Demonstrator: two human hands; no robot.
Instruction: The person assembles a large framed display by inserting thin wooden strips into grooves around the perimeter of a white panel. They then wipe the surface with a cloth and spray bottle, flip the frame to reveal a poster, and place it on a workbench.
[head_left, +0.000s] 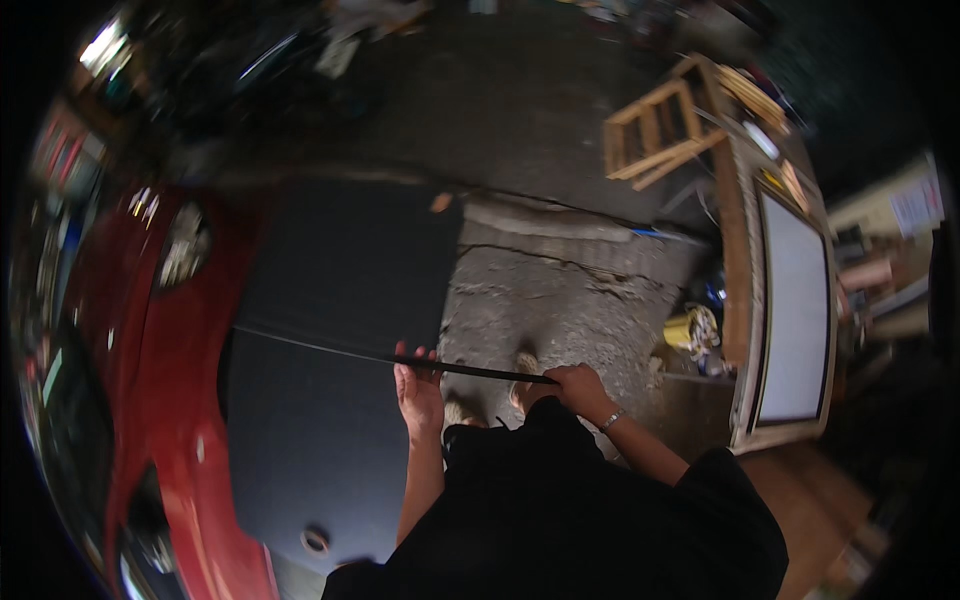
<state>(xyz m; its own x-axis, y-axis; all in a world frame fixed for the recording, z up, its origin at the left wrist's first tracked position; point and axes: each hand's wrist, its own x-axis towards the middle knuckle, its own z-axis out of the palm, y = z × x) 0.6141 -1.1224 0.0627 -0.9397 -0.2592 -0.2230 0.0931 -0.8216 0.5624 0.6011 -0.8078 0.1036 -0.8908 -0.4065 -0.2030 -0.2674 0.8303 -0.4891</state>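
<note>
A long, thin dark strip (480, 373) runs across in front of me, with its right end in my right hand (582, 390). The fingers of that hand are closed round it. My left hand (420, 395) is palm up with its fingers stretched out, and the strip lies across them. To the left, a faint pale line continues from the strip over a wide dark panel (330, 440); whether it is the same piece I cannot tell. A ring-shaped roll of tape (315, 541) rests on the panel's near part, and a small brown piece (441, 203) lies at its far right corner.
A red car (180, 370) stands along the panel's left side. On the right is a wooden bench (735, 250) with a framed pale panel (795, 310), wooden frames (655, 130) and a yellow container (690, 328) beside it. The concrete floor (560, 300) is rough and cracked.
</note>
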